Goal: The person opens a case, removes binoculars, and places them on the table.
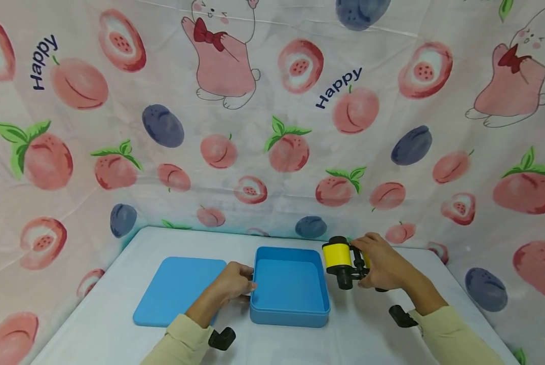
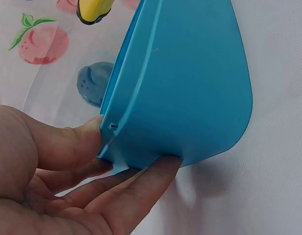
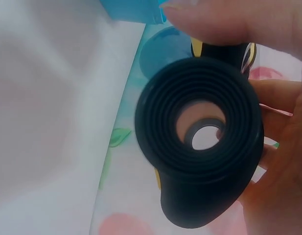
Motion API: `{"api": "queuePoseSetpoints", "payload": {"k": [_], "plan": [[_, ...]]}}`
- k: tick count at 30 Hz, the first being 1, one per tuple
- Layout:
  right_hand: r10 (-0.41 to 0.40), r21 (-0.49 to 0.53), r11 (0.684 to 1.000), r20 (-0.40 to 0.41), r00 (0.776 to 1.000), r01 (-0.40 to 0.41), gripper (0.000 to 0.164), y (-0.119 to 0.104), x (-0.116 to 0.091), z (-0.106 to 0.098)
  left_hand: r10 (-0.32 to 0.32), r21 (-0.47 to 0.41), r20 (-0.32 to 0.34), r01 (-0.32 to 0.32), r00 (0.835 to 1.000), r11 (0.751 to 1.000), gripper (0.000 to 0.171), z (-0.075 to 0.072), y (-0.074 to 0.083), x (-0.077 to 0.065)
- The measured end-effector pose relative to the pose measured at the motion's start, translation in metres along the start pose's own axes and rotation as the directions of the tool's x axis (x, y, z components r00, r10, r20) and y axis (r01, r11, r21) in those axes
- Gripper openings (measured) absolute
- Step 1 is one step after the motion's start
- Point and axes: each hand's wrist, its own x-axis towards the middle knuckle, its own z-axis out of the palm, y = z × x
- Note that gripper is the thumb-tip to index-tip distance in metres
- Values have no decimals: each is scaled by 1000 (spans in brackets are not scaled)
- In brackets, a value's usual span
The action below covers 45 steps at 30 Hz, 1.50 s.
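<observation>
A blue open-topped box (image 1: 290,318) sits on the white table, its inside bare. My left hand (image 1: 230,282) grips its left side. In the left wrist view the thumb lies at the rim of the box (image 2: 190,83) while the fingers press against its outer wall. To the right of the box, my right hand (image 1: 384,261) holds yellow and black binoculars (image 1: 338,255) above the table. Close up in the right wrist view, one black eyepiece of the binoculars (image 3: 153,117) faces the camera, with the thumb above it and fingers behind.
A flat blue lid (image 1: 174,289) lies on the white table (image 1: 359,334), left of the box and partly behind the left forearm. Behind the table hangs a cloth (image 1: 254,132) printed with peaches, plums and rabbits.
</observation>
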Motion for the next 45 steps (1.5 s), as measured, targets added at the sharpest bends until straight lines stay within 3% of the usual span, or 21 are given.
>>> {"api": "queuePoseSetpoints", "payload": {"k": [34,45], "plan": [[50,38,998,38,998,-51,99,6,-8,21,-20,12,3,20,1000,1000,53,1,3,0],[27,-20,999,34,999,-27,97,15,-9,34,-27,12,-1,27,1000,1000,52,2,3,0]]}}
